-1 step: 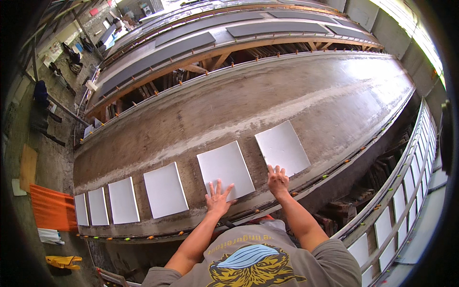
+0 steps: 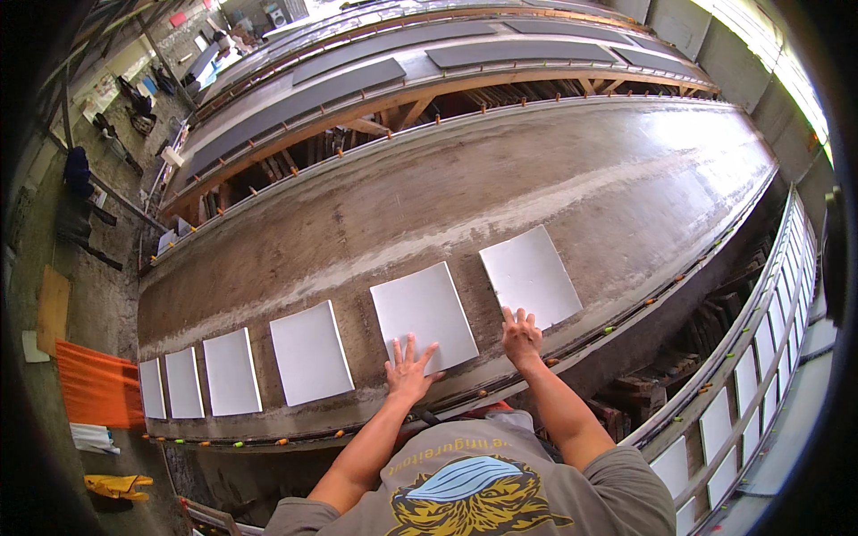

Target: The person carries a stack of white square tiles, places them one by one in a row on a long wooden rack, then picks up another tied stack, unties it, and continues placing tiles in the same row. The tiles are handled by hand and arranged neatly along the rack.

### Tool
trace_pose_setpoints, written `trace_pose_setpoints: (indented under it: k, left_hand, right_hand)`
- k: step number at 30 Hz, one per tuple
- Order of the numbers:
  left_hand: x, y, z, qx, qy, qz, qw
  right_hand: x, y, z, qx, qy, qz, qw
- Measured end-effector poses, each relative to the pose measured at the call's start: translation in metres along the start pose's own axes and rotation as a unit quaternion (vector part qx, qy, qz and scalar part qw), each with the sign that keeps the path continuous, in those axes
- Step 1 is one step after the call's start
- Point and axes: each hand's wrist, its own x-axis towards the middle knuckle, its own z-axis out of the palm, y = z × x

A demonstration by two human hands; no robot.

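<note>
The left hand point(image 2: 408, 373) lies flat with fingers spread on the near edge of a white sheet point(image 2: 423, 314) whose long axis runs away across the tabletop point(image 2: 554, 179), while the right hand point(image 2: 521, 338), equally flat and gripping nothing, touches the neighbouring sheet point(image 2: 529, 273) further right.

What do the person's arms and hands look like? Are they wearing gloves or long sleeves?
No gloves: the left hand and right hand are bare, with no rings or watch visible. The forearms are bare too. Short grey T-shirt sleeves stop above the elbows.
</note>
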Motion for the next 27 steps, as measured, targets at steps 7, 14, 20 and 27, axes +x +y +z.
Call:
trace_pose_setpoints:
  k: [7,14,20,27]
  left_hand:
    - [-0.038,-0.056,0.010,-0.101,0.099,0.028,0.989]
    - [-0.093,-0.148,-0.021,-0.288,0.173,0.013,0.942]
    - [-0.151,-0.236,-0.017,-0.318,0.247,0.022,0.915]
    - [-0.198,-0.285,-0.044,-0.345,0.305,-0.044,0.886]
  right_hand:
    - [-0.016,-0.063,-0.043,0.049,-0.027,0.004,0.998]
    - [-0.037,-0.190,-0.066,0.153,0.006,-0.119,0.981]
    - [-0.059,-0.309,-0.080,0.208,-0.008,-0.187,0.960]
    - [-0.069,-0.418,-0.084,0.253,-0.027,-0.288,0.923]
